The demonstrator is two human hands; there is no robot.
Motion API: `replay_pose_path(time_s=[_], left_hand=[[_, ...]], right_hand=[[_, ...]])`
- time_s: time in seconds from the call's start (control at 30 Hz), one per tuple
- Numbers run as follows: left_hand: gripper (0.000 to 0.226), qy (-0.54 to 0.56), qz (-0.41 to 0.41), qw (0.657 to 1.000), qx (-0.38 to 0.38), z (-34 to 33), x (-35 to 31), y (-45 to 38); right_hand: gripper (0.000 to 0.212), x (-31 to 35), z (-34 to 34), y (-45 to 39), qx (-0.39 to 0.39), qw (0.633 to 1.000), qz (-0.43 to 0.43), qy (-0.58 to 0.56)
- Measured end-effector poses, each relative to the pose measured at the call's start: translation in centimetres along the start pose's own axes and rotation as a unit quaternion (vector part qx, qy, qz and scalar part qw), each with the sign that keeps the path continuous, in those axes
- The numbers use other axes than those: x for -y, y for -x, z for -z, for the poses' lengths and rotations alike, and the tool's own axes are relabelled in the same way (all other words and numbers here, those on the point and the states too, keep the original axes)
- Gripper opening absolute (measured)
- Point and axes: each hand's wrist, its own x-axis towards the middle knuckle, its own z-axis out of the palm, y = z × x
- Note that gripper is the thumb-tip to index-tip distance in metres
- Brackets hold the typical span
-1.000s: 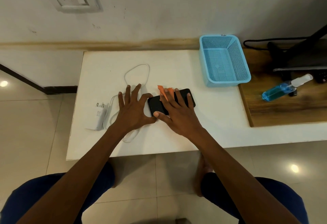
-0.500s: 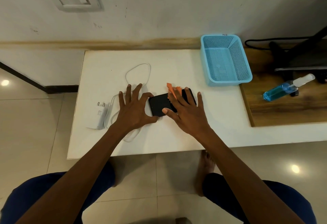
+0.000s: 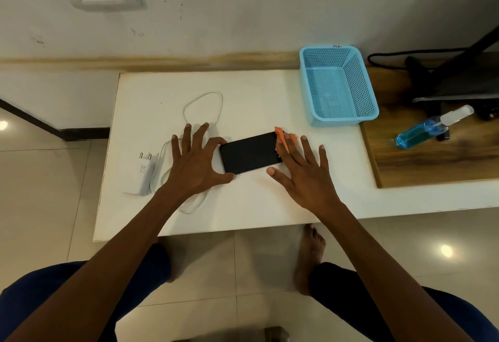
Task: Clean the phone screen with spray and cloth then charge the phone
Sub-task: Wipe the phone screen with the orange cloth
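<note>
– orange cloth, where is it sitting?
– it is lying flat under the right hand, whose fingers are spreading wide and pressing it onto the right end of the black phone
– and the left hand?
– it is bracing the phone's left end, thumb at the near corner and index at the far corner, fingers splayed apart
– where is the phone lying?
– it is lying face up in the middle of the white table
– what is lying around it?
– the white charger and its cable are lying left, partly under the left hand. the blue basket is standing at the far right, and the spray bottle is lying on the wooden board beyond
</note>
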Motion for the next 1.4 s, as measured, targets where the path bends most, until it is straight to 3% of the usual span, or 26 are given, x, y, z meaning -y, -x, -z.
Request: replay_pose_path(time_s=[0.27, 0.93, 1.17, 1.4], left_hand=[[0.087, 0.011, -0.003, 1.0, 0.009, -0.2, 0.3, -0.3], [0.088, -0.005, -0.002, 1.0, 0.008, 0.1, 0.0, -0.1], [0.088, -0.001, 0.001, 1.0, 0.016, -0.1, 0.1, -0.3], [0.088, 0.003, -0.001, 1.0, 0.021, -0.4, 0.3, -0.5]], right_hand=[[0.077, -0.7, -1.3, 2.0, -0.024, 0.999, 0.026, -0.01], [0.085, 7.0, -2.5, 0.4, 0.019, 0.991, 0.13, 0.029], [0.081, 5.1, -2.2, 0.7, 0.007, 0.994, 0.098, 0.055], [0.08, 1.4, -0.6, -0.1, -0.02, 0.999, -0.029, 0.031]])
